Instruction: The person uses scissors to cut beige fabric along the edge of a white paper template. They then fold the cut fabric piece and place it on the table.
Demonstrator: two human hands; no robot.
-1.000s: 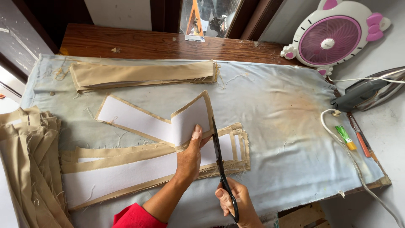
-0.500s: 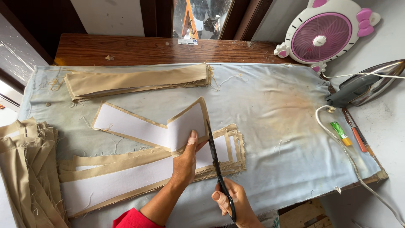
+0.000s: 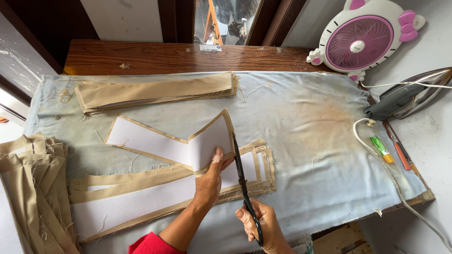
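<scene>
One view only, from the head camera, looking down on a padded work table [image 3: 301, 141] covered in pale blue cloth. The left hand [image 3: 209, 181] lay flat, fingers together and thumb tip up, pressing a folded tan fabric strip with white interfacing [image 3: 169, 141] where its upper leg bent back over the lower pieces. The right hand [image 3: 261, 226] was closed through the handles of black scissors [image 3: 244, 188], clamped on them; the blades pointed away from the person, nearly straight up the frame, and appeared almost together, tip just beside the right end of the folded strip. The strip's long axis ran left to right with a slight tilt, so the blades crossed it near square at its right end. The strip lay to the left of the scissors; the left hand was touching it, the right hand reached it only through the blades. Beneath it sat a stack of similar interfaced strips [image 3: 141, 202], edges offset. Elsewhere: a second pile of tan strips [image 3: 155, 91] toward the far edge, loose tan fabric [image 3: 33, 188] hanging at the left, a pink and white fan [image 3: 360, 40] at the far right corner, an iron [image 3: 409, 96] with its cord, and a few pens [image 3: 391, 153] beside it.
</scene>
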